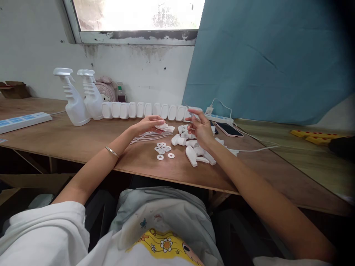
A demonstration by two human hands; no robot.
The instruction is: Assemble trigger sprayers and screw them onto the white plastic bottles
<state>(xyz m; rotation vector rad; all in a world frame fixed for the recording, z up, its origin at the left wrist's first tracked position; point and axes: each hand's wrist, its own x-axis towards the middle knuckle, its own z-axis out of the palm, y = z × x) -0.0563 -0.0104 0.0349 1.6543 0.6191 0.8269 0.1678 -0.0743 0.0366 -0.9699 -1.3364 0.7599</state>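
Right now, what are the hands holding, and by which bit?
The left hand holds a white plastic part by its left end. The right hand pinches a thin, clear-looking piece, seemingly by its lower end.

"What's in the right hand [202, 127]?"
"A slim translucent piece [191, 113], too small to identify."
"And the left hand [148, 124]?"
"It partly covers a white piece [166, 128]."
"Anything cut off?"
"The blue-and-white power strip [26, 121], left edge; the window [133, 14], top."
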